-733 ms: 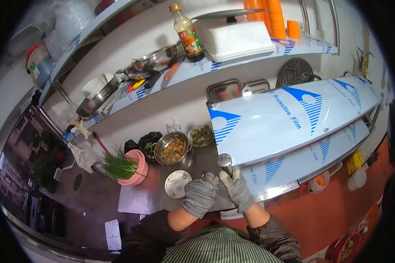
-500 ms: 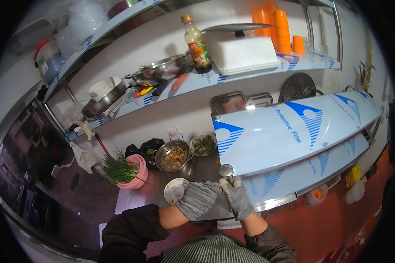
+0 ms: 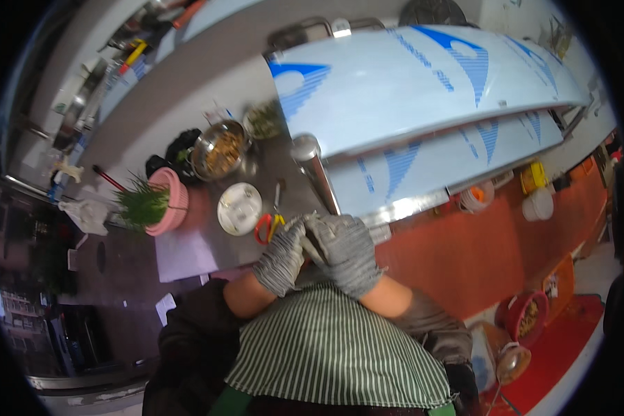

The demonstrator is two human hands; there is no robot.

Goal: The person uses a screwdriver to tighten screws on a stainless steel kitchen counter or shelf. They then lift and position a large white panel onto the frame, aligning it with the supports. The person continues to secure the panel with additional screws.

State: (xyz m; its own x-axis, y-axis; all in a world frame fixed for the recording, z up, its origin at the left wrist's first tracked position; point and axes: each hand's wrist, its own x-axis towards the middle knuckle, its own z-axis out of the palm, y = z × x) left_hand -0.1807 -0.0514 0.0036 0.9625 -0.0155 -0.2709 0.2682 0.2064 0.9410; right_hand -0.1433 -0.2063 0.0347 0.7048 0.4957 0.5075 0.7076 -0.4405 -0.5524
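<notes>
Both my hands wear grey knitted gloves and meet in front of the striped apron (image 3: 333, 347), by the counter's front edge. My left hand (image 3: 284, 258) is closed, its fingers curled toward the right one. My right hand (image 3: 348, 253) is closed too, bent over the left fingertips. What they hold between them, if anything, is hidden and blurred. Just beyond the left hand lie scissors with red and yellow handles (image 3: 263, 229). A white plate (image 3: 230, 225) with a little residue sits to their left on the steel counter (image 3: 211, 239).
Farther back stand a steel bowl of brown food pieces (image 3: 200, 154), a bowl of chopped greens (image 3: 263, 119) and a pink basket (image 3: 177, 201) of long green stalks. A film-covered steel shelf unit (image 3: 423, 90) with a round post (image 3: 319, 177) rises at right.
My view has tipped downward, so the upper shelf has mostly left it. My hands have drawn together, nearer my body. The scissors have come into sight beside the plate.
</notes>
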